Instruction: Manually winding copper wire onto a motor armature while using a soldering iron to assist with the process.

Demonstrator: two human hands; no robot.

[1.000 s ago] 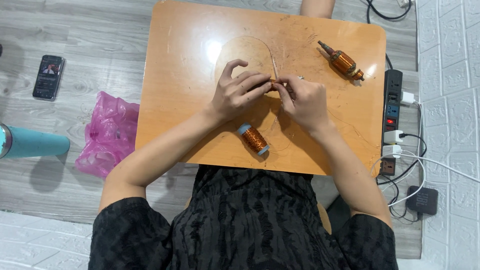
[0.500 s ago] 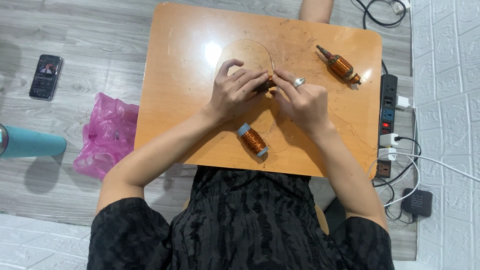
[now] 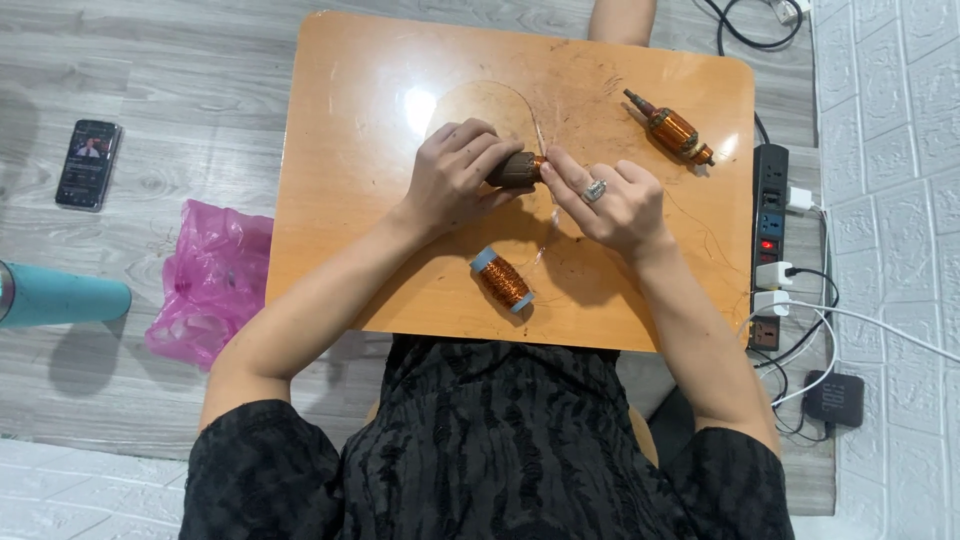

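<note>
My left hand (image 3: 455,175) grips a dark motor armature (image 3: 517,169) over the middle of a small orange wooden table (image 3: 350,180). My right hand (image 3: 610,200), with a ring on one finger, pinches thin copper wire at the armature's right end. A loop of the wire (image 3: 500,90) arcs over the table behind my hands. A spool of copper wire (image 3: 503,280) with pale blue ends lies on the table just in front of my hands. A second armature (image 3: 672,129), wound in copper, lies at the table's far right.
A power strip (image 3: 770,245) with plugs and white cables lies on the floor right of the table. A pink plastic bag (image 3: 210,280), a teal bottle (image 3: 60,295) and a phone (image 3: 88,163) lie on the floor to the left. A white brick wall stands at right.
Both hands stay together on the armature at the table's middle; my fingers have shifted slightly on the wire. The spool and the second armature have not moved.
</note>
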